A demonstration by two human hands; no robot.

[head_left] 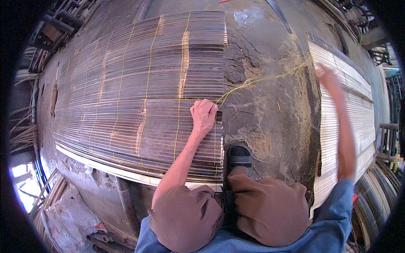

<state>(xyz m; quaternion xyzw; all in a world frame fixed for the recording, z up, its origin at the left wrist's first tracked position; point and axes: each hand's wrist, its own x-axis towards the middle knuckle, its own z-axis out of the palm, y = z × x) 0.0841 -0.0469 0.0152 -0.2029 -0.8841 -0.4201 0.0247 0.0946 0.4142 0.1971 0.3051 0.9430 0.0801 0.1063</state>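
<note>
A large mat of thin slats lies on the ground at the left, bound crosswise by rows of yellow string. My left hand is closed at its right edge, pinching the yellow string there. From that edge, loose strands run up and right across the gap to my right hand. That hand is raised over the upper part of a pale slat mat and smeared by motion. The string leads into its closed fingers, whose exact grip is blurred.
Between the mats is a strip of cracked, stained ground. My sandalled foot rests there beside the left mat. A dark flat blade-like piece lies at the far side. Stacked slats are at the lower right, a pale sack at the lower left.
</note>
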